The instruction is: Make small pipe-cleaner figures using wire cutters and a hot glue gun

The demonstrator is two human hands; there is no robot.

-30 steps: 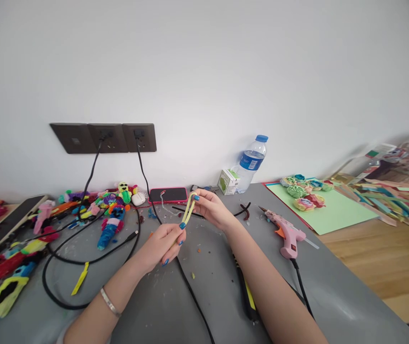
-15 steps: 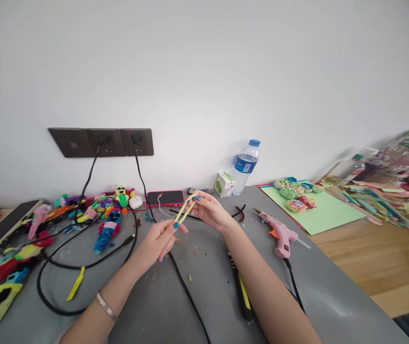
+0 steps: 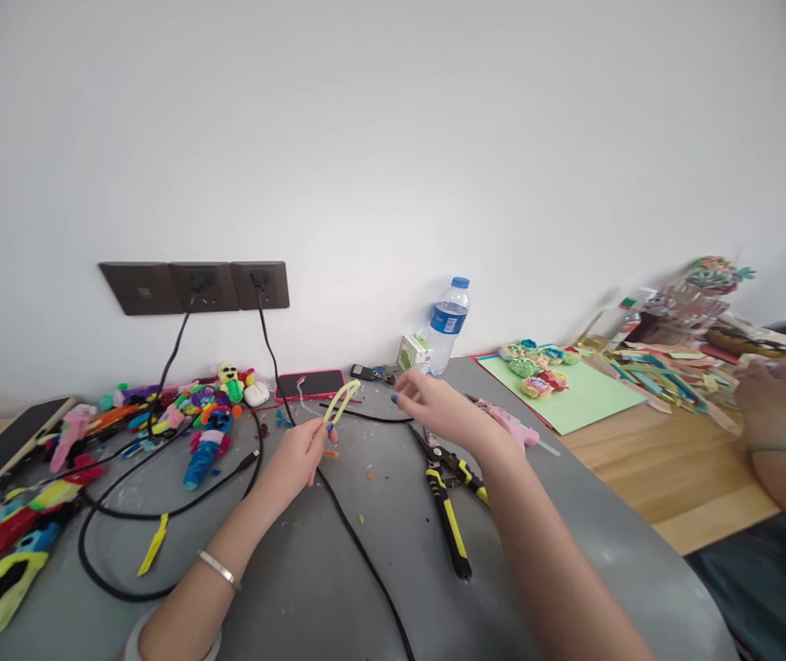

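Note:
My left hand (image 3: 300, 459) pinches the lower end of a folded yellow pipe cleaner (image 3: 342, 401), which sticks up above the grey table (image 3: 310, 588). My right hand (image 3: 434, 410) hovers to the right of it, apart from the loop, fingers loosely curled and a little blurred, with nothing visible in them. Just below that hand lie yellow-handled pliers (image 3: 449, 507). A pink glue gun (image 3: 507, 422) is partly hidden behind my right wrist.
Colourful pipe-cleaner figures (image 3: 207, 408) crowd the left of the table, with black cables (image 3: 159, 514), a red-cased phone (image 3: 310, 384), a water bottle (image 3: 445, 324) and a green sheet (image 3: 576, 397) with paper flowers. Another person's hand (image 3: 769, 390) works at the right.
My right hand let go of the loop's top and moved right. The view swung right, bringing the pliers and the other person's arm into sight.

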